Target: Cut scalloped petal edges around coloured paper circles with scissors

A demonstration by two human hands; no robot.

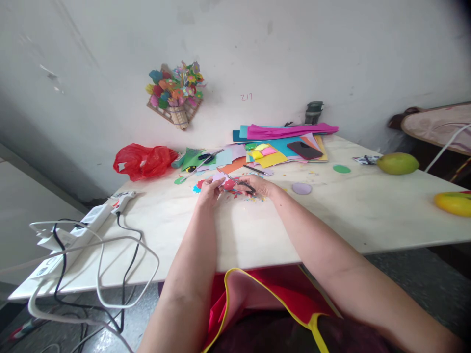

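Pinched in my left hand point(211, 191) is a small piece of lilac paper point(220, 177). My right hand point(259, 186) is closed round a pair of scissors point(247, 185), whose blades point left toward that paper. Red paper shapes point(229, 184) lie on the table just under and between my hands. Tiny coloured paper scraps point(253, 197) are scattered around them. A dark pen-like stick point(256, 170) rests just beyond my right hand. Off to the right lies a lilac paper disc point(301, 188).
Coloured paper sheets point(274, 159) with a phone point(304, 150) on them lie at the back. A red plastic bag point(143, 162) and a second pair of scissors point(208, 157) are at back left. A power strip point(73, 240) with loose cables sits left; a mango point(397, 163) lies right.
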